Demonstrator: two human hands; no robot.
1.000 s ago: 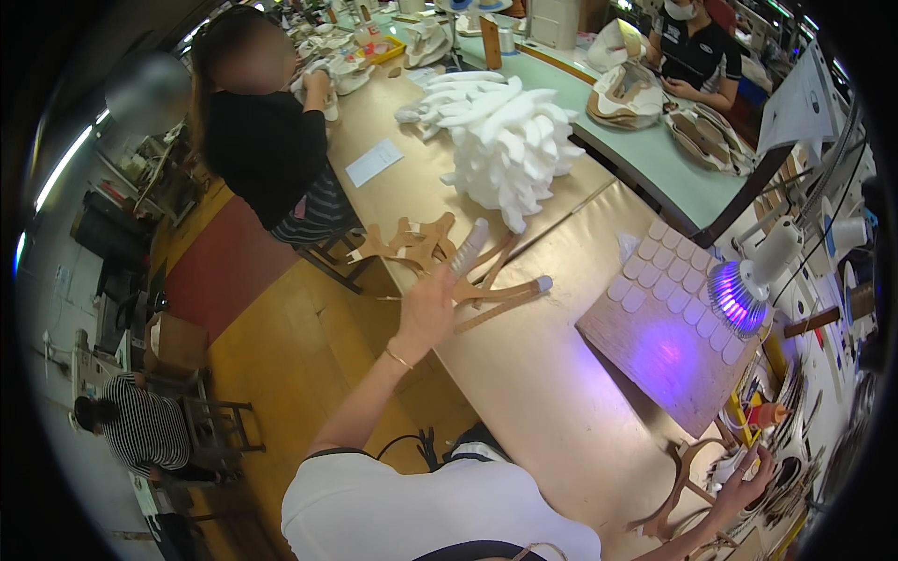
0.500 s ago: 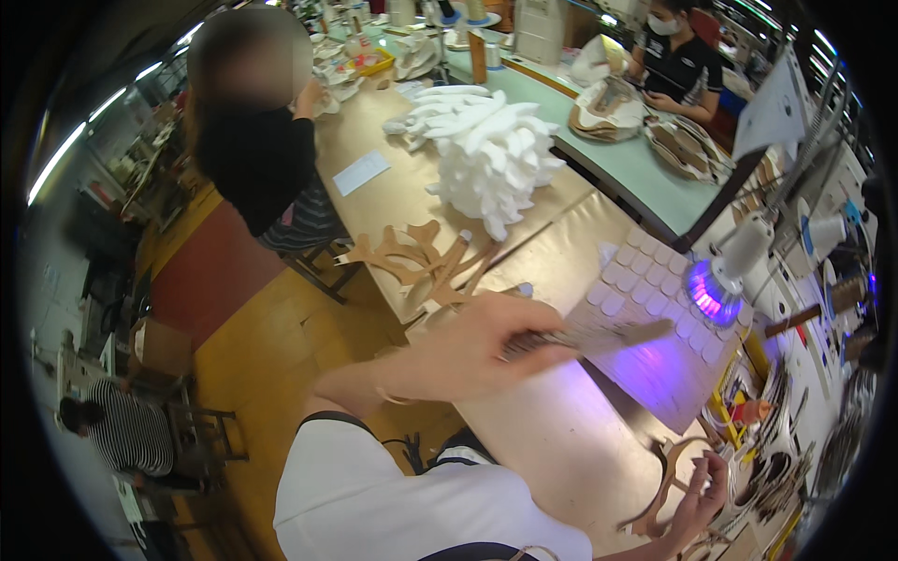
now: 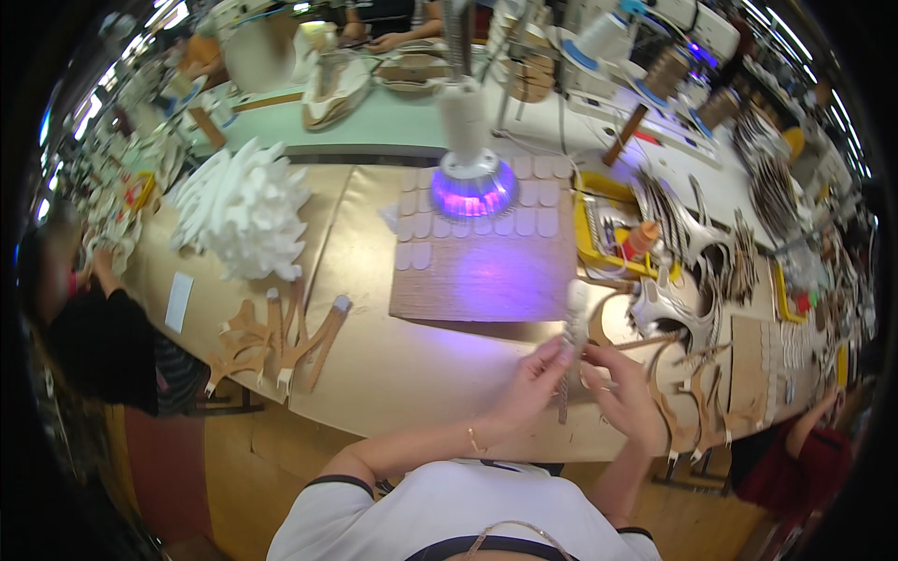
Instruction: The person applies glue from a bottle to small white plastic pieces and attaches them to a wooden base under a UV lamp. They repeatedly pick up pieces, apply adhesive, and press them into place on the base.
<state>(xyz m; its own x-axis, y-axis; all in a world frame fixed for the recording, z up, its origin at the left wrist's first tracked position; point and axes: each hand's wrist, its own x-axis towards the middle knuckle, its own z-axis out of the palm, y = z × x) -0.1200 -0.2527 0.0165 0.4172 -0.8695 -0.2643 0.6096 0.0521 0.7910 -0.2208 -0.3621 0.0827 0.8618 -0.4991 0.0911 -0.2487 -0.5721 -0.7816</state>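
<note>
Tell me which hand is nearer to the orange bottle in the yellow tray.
Right. The right hand lies below the orange bottle, almost in line with it; the left hand sits further to the left, across the strip both hold.

Strip partly hidden between left hand and right hand; its material unclear, grip indistinguishable.

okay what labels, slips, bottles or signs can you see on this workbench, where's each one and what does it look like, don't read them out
Paper slip: flat on the tan bench at far left, beside the white foam stack; white upright rectangle, its marks too small to make out.
Bottle: standing in the yellow tray right of the purple lamp; small, orange-brown.
No screens or signs are clearly in view.
</note>
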